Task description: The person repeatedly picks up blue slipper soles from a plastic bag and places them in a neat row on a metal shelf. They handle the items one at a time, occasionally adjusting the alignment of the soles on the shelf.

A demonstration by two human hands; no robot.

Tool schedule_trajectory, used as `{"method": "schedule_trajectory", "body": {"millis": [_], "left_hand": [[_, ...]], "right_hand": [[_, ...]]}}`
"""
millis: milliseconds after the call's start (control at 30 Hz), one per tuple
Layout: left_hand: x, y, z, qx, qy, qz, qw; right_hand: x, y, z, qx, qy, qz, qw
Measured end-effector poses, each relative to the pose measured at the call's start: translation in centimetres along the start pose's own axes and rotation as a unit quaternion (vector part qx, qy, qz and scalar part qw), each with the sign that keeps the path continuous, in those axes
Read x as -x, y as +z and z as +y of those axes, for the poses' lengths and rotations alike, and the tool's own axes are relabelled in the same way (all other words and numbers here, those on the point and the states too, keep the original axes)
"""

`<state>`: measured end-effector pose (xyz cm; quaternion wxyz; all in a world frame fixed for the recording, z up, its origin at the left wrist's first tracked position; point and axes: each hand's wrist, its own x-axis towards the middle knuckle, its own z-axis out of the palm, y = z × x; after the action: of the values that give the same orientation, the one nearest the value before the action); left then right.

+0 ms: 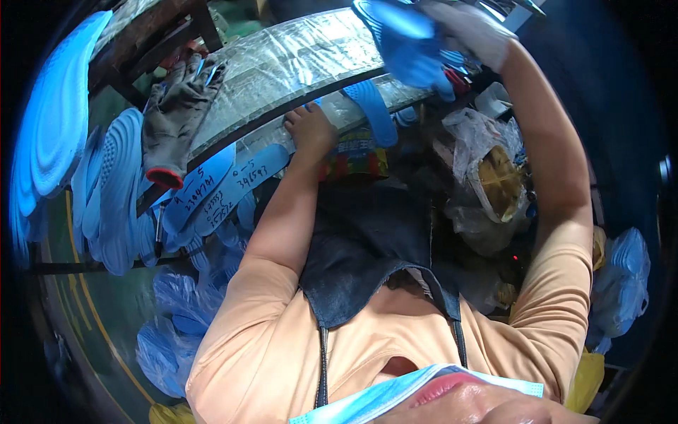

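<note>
My right hand [472, 34], in a pale glove and smeared by motion, grips a blue insole [404, 42] above the far right end of the bench. More blue insoles show just beneath it. My bare left hand [312, 130] rests on the lower ledge along the bench's near side, fingers slightly bent and apart. A sliver of blue shows at its fingertips; what it belongs to is hidden. To the right of this hand, a blue insole [372, 113] hangs over the ledge. On the left, blue insoles with handwriting [212, 194] stick out from under the bench edge.
Plastic film covers the bench top [282, 60]. A grey work glove [178, 116] with a red cuff hangs at its left. Stacked blue insoles [56, 120] stand far left. Clear plastic bags [480, 169] hang at the right, and bagged blue insoles [166, 346] lie low on the left.
</note>
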<state>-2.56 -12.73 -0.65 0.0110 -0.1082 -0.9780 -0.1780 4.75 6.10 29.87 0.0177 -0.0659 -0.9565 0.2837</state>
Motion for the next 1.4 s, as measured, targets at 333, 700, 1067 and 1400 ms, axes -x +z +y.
{"method": "schedule_trajectory", "body": {"millis": [333,700,1067,1400], "left_hand": [[0.1,1.3,-0.3,-0.045,0.067,0.065,0.995],[1.1,0.6,-1.4,0.029,0.027,0.105,0.994],[11.4,-7.9,6.3,0.808,0.104,-0.516,0.264],[22.3,-8.2,20.3,0.711,0.105,-0.684,0.125]], "right_hand": [[-18.2,7.5,7.1,0.534,-0.279,0.015,0.798],[-5.2,4.2,-1.3,0.294,-0.167,0.048,0.94],[15.4,-8.4,4.5,0.316,-0.203,0.107,0.92],[28.7,-15.8,11.9,0.245,0.086,0.154,0.953]]}}
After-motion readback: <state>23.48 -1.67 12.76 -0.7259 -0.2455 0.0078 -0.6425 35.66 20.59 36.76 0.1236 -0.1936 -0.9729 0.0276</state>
